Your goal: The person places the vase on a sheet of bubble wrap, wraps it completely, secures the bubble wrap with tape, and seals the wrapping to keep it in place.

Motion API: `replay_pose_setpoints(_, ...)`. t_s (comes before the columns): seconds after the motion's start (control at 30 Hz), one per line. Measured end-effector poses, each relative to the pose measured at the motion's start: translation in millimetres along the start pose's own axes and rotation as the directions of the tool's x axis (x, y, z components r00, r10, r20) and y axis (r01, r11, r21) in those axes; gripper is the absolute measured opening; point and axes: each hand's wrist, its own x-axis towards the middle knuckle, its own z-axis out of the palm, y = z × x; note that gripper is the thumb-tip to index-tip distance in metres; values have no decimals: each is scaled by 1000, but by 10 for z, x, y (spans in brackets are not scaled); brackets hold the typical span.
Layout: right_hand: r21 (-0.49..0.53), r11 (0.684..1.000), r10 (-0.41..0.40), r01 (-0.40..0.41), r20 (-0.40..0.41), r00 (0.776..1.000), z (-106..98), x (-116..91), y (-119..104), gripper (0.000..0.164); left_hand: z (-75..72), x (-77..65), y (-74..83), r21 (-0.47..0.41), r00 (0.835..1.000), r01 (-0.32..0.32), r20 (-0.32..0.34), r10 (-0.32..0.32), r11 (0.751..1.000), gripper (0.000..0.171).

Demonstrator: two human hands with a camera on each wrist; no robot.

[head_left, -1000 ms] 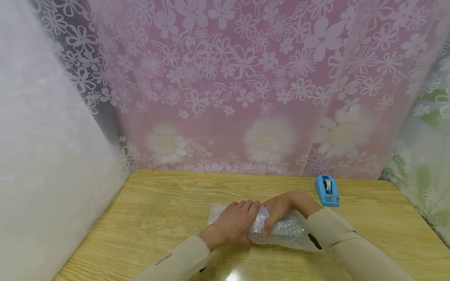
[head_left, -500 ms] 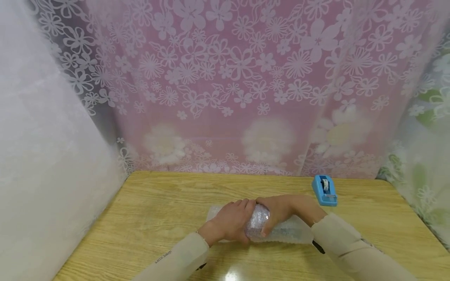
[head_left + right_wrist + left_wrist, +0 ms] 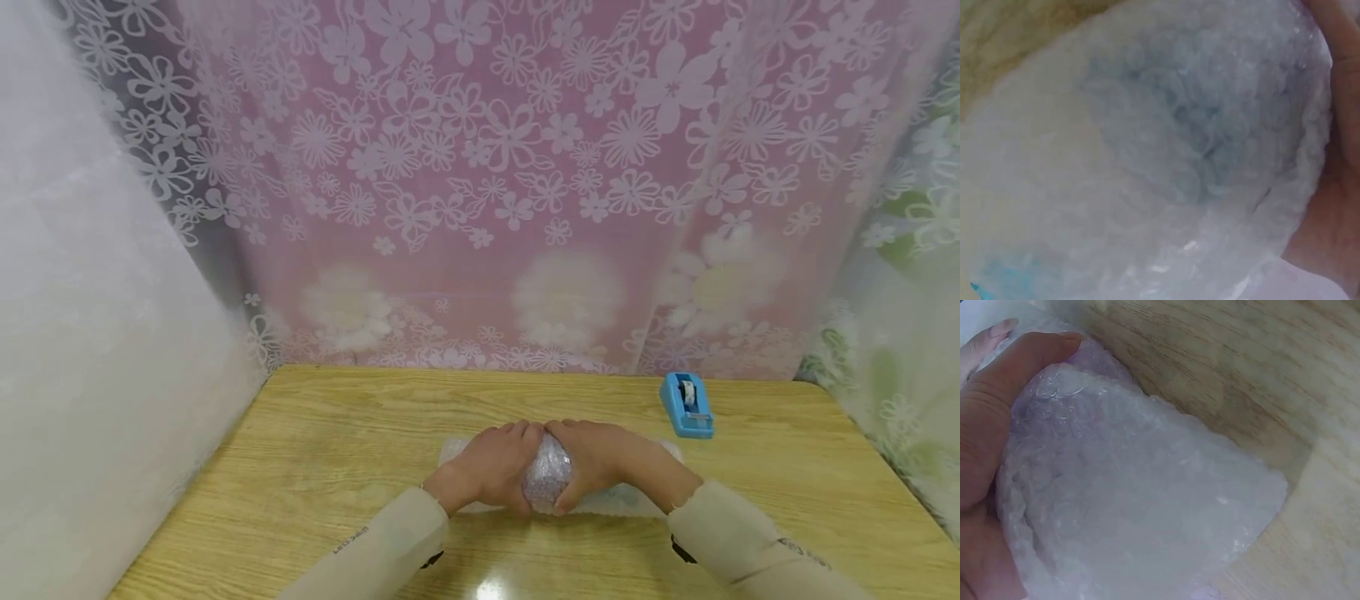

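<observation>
A bundle of clear bubble wrap lies across the table, its loose ends sticking out flat past both hands. My left hand grips the bundle from the left, and my right hand grips it from the right, with fingers on the far side and thumbs on the near side. Only a rounded strip of wrap shows between the two hands. In the left wrist view the thumb presses on the bubble wrap, and one end flares toward the camera. Through the bubble wrap in the right wrist view a bluish-grey shape shows dimly; its kind cannot be told.
Beyond the right hand, toward the table's back right, stands a blue tape dispenser with a roll of tape in it. The wooden table meets a pink flowered curtain at the back. Pale sheets hang at both sides.
The bundle's right end has swung away from me, so it now lies nearly level across the view. My right hand has wrapped further round it, covering more of the wrap.
</observation>
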Motion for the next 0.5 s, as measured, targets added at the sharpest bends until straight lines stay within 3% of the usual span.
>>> replay_pose_setpoints(0.23, -189, 982, -54, 27, -139, 989, 95, -103, -40, 106, -18, 32, -11, -34, 1000, 12, 20, -12, 999, 95)
replay_pose_setpoints(0.5, -312, 949, -146, 46, -303, 942, 262, -165, -44, 101, -43, 72, -28, -112, 998, 22, 65, -15, 993, 89)
